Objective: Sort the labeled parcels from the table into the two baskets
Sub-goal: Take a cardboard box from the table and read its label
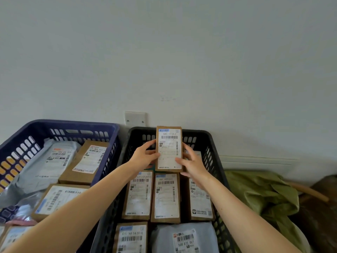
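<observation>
Blue basket [73,123]: far left, its near end cut off by the frame edge. It holds a grey mailer [47,167] and brown boxes, and my left forearm covers part of the nearest label.
Left hand [143,157]: I grip the parcel's left edge, thumb on the front. My fingers wrap behind it, tips hidden.
Parcel [169,148]: a small brown box, upright, label towards me, held above the far end of the black basket. The top line reads 580-10-24 2, and the finer print is too blurred to read.
Right hand [194,166]: I pinch the lower right edge, thumb on the label, fingers out of sight behind.
Black basket [212,152]: a row of labelled boxes [166,196] lies below, the right one partly under my wrist. The nearer parcels are cut off at the bottom.
Green cloth [262,194]: crumpled just beside the black basket. The dark corner beyond it is unclear.
</observation>
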{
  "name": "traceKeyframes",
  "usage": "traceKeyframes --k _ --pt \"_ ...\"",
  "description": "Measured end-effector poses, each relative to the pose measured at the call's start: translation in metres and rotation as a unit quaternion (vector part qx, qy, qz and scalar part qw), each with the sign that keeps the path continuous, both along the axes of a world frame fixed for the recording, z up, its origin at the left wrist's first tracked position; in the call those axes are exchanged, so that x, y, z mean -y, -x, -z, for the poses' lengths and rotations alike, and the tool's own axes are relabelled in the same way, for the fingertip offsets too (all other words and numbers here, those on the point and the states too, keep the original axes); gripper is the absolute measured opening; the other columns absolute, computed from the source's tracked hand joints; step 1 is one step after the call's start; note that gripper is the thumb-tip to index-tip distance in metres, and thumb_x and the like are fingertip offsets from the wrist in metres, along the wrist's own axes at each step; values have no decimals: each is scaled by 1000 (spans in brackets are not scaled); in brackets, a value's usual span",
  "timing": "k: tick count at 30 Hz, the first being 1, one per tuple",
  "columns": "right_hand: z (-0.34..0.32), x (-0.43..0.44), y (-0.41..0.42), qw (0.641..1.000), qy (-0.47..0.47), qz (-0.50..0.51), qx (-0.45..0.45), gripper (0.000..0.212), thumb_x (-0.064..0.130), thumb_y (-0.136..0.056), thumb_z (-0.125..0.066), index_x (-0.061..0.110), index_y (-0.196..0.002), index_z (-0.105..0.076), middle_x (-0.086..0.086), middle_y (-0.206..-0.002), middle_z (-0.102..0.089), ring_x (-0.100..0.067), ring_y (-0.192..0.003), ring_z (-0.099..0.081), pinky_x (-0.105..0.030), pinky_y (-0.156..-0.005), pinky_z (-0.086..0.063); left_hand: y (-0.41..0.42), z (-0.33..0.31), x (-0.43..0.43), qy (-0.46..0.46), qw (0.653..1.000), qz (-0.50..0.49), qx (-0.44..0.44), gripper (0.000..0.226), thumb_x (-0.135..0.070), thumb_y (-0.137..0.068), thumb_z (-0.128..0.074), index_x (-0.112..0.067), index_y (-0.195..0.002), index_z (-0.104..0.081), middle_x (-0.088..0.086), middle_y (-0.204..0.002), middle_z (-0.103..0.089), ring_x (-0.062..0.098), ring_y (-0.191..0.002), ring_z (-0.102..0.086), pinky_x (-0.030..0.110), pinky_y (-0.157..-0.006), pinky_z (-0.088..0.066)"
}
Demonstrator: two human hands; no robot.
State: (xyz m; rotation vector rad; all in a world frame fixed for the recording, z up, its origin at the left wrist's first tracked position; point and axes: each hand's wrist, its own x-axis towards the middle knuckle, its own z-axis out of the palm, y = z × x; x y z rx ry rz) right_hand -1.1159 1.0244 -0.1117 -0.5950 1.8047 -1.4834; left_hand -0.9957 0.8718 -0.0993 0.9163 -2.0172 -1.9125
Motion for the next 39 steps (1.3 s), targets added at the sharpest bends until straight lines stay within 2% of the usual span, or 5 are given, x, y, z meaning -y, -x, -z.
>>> traceKeyframes --k 7,15,22,29,39 --pt "7 7 5 1000 -20 3 -18 55 25 -96 -57 34 -145 -33 8 -125 -54 -1 -93 -57 -13 -52 -48 9 11 5 -13 1000 -16 17 56 -16 -94 -59 -31 -143 -38 -1 -102 -72 17 -92 -70 35 -77 -58" --pt "21 14 14 997 -50 5 -61 54 25 -97 -55 25 -146 -34 -1 -142 -49 -18 -127 -49 -31 -94 -49 22 27 13 -21 998 3 57 60 -17 -94 -59 -28 -147 -33 3 -110 -69 19 -99 -67 41 -88 -56" --pt "32 17 25 997 -58 7 -48 55 22 -96 -56 23 -146 -34 -2 -139 -51 -13 -118 -53 -16 -75 -48 26 27 23 36 994 52 86 61 -16 -91 -64 -23 -145 -36 -8 -99 -69 6 -88 -68 17 -64 -54" --pt "48 21 29 996 -76 14 -48 53 22 -96 -55 22 -145 -35 -2 -136 -53 2 -93 -55 -11 -61 -49 32 42 22 41 993 54 96 64 -11 -91 -62 -16 -148 -32 7 -125 -63 19 -107 -64 39 -96 -52" --pt "58 29 33 993 -101 -8 -55 59 19 -96 -55 24 -148 -27 -3 -143 -47 -7 -107 -54 -15 -70 -50 35 62 25 27 992 61 103 63 -13 -92 -60 -16 -148 -31 3 -119 -65 8 -93 -65 20 -76 -54"
